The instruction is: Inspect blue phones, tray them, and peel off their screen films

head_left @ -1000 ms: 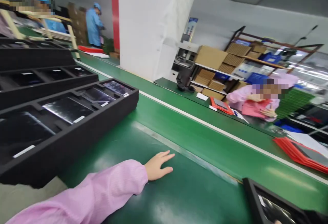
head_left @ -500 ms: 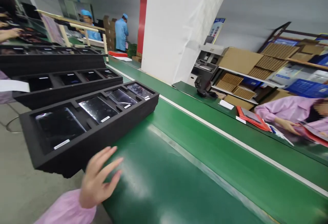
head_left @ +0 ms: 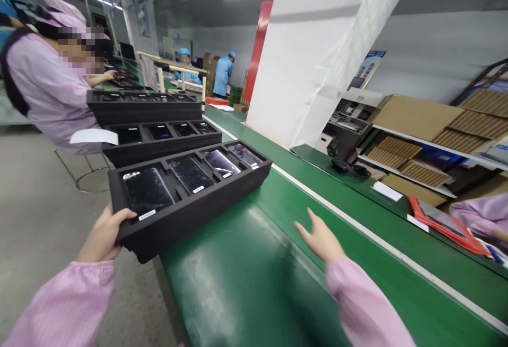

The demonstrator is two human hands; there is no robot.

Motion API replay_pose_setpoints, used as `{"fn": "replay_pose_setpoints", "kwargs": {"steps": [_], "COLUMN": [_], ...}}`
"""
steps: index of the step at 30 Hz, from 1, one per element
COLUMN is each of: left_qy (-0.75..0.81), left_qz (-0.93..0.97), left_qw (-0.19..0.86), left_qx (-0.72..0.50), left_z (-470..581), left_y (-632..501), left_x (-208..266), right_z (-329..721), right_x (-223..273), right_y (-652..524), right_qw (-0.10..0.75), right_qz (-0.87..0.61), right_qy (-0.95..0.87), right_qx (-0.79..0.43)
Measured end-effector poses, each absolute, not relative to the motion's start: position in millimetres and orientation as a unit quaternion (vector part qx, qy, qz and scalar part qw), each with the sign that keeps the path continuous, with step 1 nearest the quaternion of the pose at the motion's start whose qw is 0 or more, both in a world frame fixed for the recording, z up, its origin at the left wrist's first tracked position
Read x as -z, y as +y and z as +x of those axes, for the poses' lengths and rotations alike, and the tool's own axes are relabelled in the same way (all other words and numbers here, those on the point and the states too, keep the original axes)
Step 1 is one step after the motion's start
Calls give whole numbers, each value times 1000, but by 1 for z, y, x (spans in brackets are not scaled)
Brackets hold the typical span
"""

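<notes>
The nearest black foam tray (head_left: 198, 217) lies across the green bench, its near left end jutting past the edge. Dark glossy screen panels (head_left: 147, 191) with white labels fill its slots. My left hand (head_left: 103, 233) grips that end, thumb on the top rim, the other fingers partly hidden at the side. Over the green surface to the right, my right hand (head_left: 320, 236) reaches forward, holding nothing, with thumb and finger apart; some of its fingers are hidden from view.
Two more foam trays (head_left: 166, 148) of panels stand behind. A co-worker (head_left: 51, 72) in pink sits at far left. A white rail (head_left: 357, 228) runs along the green bench. Red sleeves (head_left: 444, 225) and another person's pink sleeve (head_left: 482, 212) are at right; a pillar (head_left: 305, 56) rises behind.
My left hand has moved from beside the tray's front side to its left end and closed on it. My right hand has come into view. The camera has turned left and up.
</notes>
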State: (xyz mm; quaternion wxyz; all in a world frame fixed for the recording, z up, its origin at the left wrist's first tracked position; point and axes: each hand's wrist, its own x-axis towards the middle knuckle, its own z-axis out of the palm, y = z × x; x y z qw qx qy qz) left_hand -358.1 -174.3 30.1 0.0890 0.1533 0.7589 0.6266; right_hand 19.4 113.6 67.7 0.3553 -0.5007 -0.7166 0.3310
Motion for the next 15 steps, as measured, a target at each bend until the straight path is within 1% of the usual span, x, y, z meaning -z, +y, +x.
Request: {"fn": "replay_pose_setpoints", "kwargs": {"steps": [2,4,6,10,14,15], "left_qy": [726,705,693,685,686,707], "left_qz": [105,77,55,30,24,34], "left_qw": [155,179,189,196,209,197], "left_qx": [-662,-681,-694,-701,-696,-679], "left_z": [-355,-354,-355,-357,-361,-362], "left_y": [-174,-174,-173,-169,-168,-169], "left_x": [-35,-38,-40,-40,-41,-41], "right_z": [-75,-147,-190,-209,-205,-204], "right_x": [-86,-97,-99,-74,-45,-40], "right_y": [145,175,198,220,215,212], "right_qw": [380,409,432,455,517,534], "right_qz": [-440,-420,-418,-439,-456,-459], "right_qy": [-739,-737,-722,-673,-609,-591], "right_qx": [-341,-338,-343,-384,-393,-393]}}
